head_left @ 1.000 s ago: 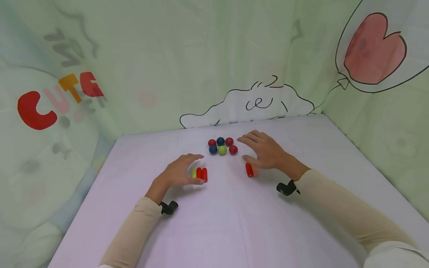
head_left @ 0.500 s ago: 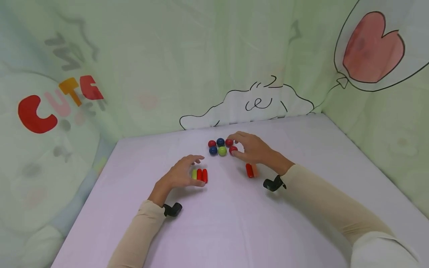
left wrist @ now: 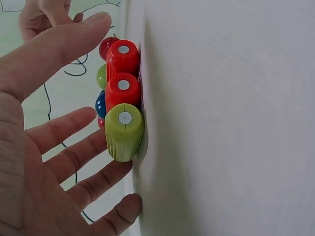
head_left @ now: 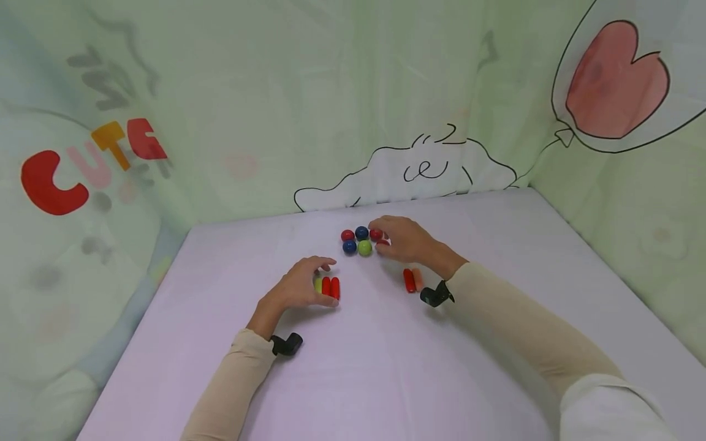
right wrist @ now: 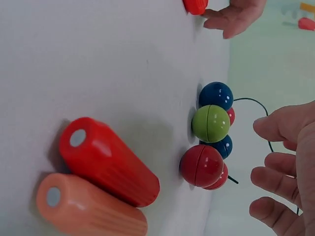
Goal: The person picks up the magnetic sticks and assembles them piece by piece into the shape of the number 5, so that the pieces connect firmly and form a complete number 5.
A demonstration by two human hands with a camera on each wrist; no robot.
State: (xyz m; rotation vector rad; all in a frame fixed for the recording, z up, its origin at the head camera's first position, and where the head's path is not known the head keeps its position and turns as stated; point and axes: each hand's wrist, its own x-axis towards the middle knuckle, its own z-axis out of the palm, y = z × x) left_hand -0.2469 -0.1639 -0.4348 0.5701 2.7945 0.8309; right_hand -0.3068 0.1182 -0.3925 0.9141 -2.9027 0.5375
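Note:
My left hand (head_left: 299,286) is held around three short rods standing side by side on the table: a green one (left wrist: 124,129) and two red ones (left wrist: 123,90). Its thumb and fingers are spread, with a gap between thumb and rods. Beyond them sits a cluster of shiny balls: a green ball (right wrist: 210,123), blue balls (right wrist: 216,95) and red balls (right wrist: 201,165). My right hand (head_left: 412,241) hovers at the cluster's right side, partly covering the near red ball in the head view. Its fingers are loosely bent and apart from the balls in the right wrist view.
A red rod (right wrist: 109,161) and an orange rod (right wrist: 92,206) lie together below the right hand. The pale cloth-covered table (head_left: 364,367) meets a printed curtain (head_left: 265,110) behind the balls. Each wrist carries a small black camera (head_left: 436,295).
My right hand has moved left, from beside the balls to over the two red ones at the right, its fingers bending in. The left hand stays almost still around its rods.

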